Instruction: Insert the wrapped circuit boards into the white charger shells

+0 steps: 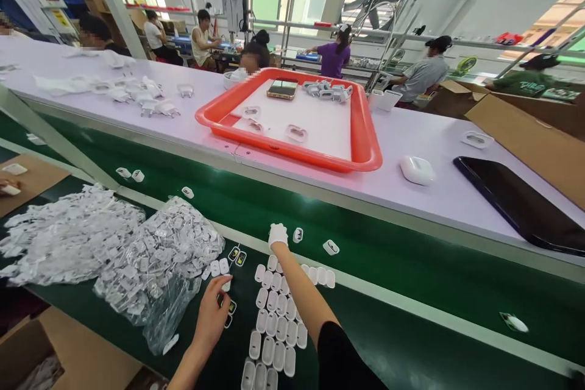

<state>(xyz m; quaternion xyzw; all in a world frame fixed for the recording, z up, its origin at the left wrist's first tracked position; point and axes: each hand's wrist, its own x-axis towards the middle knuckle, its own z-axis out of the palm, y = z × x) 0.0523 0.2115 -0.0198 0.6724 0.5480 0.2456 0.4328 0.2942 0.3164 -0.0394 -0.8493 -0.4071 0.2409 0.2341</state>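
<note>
My left hand (212, 312), bare, pinches a small white plastic cover (226, 283) between thumb and fingers. Close by lie flat white covers (220, 267) and white-rimmed parts with dark and yellow insides (237, 256). My right hand (278, 236), in a white glove, reaches over the green conveyor belt (365, 256). Its fingers look curled, and whatever they hold is hidden. Just right of it on the belt sits a white oval housing (298, 235). Under my right forearm stand rows of open white housings (273, 301), some covered by the arm.
Clear bags of small white parts (159, 250) lie at left. Another housing (331, 247) rests on the belt. On the raised shelf are a red tray (292, 155), a white rounded case (417, 170), a black phone-like slab (516, 204) and white plugs (158, 108). Other people sit beyond.
</note>
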